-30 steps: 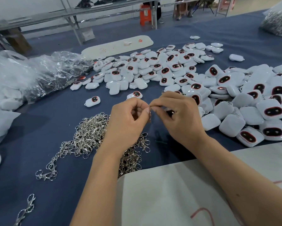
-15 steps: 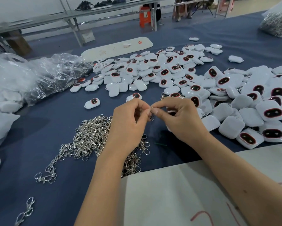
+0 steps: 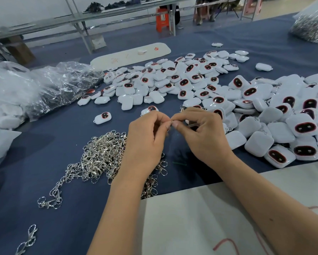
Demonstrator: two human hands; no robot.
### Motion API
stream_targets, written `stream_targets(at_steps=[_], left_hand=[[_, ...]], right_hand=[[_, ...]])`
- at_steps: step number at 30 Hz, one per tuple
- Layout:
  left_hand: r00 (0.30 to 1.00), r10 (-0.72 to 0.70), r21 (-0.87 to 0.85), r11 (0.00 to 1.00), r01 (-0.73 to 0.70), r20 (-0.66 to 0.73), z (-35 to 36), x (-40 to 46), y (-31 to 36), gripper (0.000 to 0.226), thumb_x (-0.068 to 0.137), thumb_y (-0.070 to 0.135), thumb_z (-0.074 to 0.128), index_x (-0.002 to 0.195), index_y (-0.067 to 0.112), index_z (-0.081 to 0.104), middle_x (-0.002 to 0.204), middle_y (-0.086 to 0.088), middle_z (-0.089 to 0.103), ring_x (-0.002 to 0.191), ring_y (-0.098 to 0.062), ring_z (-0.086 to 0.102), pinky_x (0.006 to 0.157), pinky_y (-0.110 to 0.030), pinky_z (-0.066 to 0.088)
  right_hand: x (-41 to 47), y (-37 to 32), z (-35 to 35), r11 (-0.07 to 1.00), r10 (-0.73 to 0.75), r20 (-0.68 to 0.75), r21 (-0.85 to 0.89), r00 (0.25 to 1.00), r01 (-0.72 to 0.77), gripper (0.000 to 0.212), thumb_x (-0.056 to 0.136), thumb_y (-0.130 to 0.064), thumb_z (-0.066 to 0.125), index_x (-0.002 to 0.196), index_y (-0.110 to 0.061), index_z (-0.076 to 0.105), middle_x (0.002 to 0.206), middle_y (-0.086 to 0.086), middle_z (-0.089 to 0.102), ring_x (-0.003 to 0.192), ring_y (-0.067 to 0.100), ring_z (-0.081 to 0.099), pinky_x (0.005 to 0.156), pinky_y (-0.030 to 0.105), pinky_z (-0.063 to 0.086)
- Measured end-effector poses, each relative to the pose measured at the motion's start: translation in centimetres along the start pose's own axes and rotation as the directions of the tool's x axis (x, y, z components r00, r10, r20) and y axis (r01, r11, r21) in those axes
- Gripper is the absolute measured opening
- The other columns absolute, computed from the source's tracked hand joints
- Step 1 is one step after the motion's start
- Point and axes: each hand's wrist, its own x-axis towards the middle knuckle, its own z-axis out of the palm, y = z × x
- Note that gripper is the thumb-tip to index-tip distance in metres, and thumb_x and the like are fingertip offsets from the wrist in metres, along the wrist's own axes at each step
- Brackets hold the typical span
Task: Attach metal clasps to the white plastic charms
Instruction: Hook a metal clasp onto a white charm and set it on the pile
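Metal of a small clasp ring [image 3: 171, 123] was pinched between the fingertips of left hand [image 3: 145, 144] and right hand [image 3: 204, 137], the white charm [image 3: 191, 124] mostly hidden in the right fingers, above the worktop [image 3: 44, 144].

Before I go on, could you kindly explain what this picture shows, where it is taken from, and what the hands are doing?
There is no machine here: a person's two bare hands, filmed by a camera worn on the head, looking down. The left hand and right hand meet fingertip to fingertip, pinching a small metal ring; the right hand's grip also seems to enclose a charm, mostly hidden. On the blue cloth lie a pile of metal clasps and many white plastic charms.
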Motion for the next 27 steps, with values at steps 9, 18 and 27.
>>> stream_targets(at_steps=[9, 18, 27], left_hand=[[0.993, 0.088, 0.077, 0.994, -0.082, -0.078, 0.26, -0.05, 0.28, 0.009, 0.097, 0.012, 0.062, 0.090, 0.016, 0.067, 0.080, 0.008, 0.067, 0.077, -0.015, 0.065, 0.071, -0.042, 0.053], [0.992, 0.088, 0.125, 0.989, -0.077, -0.090, 0.33, -0.35, 0.39, 0.011, 0.097, 0.006, 0.060, 0.090, 0.015, 0.063, 0.080, 0.010, 0.064, 0.078, -0.013, 0.061, 0.071, -0.035, 0.049], [1.000, 0.016, 0.153, 0.988, -0.016, 0.001, 0.34, -0.54, 0.04, 0.013, 0.100, 0.008, 0.053, 0.093, 0.016, 0.058, 0.088, 0.007, 0.066, 0.087, -0.017, 0.065, 0.079, -0.042, 0.052]], right_hand=[[-0.14, 0.14, 0.96, 0.935, 0.221, -0.005, 0.285, 0.975, -0.210, 0.016, 0.095, -0.011, 0.073, 0.089, -0.023, 0.081, 0.082, 0.005, 0.076, 0.070, 0.016, 0.061, 0.065, 0.025, 0.049], [-0.08, 0.09, 0.76, 0.930, 0.209, 0.079, 0.294, 0.975, -0.223, 0.017, 0.097, -0.014, 0.070, 0.086, -0.023, 0.079, 0.068, -0.009, 0.068, 0.063, 0.004, 0.053, 0.060, 0.015, 0.042], [0.25, 0.25, 0.65, 0.761, 0.472, 0.050, 0.480, 0.880, -0.436, 0.020, 0.087, -0.014, 0.052, 0.103, -0.027, 0.051, 0.098, 0.004, 0.053, 0.062, 0.011, 0.057, 0.045, 0.027, 0.045]])
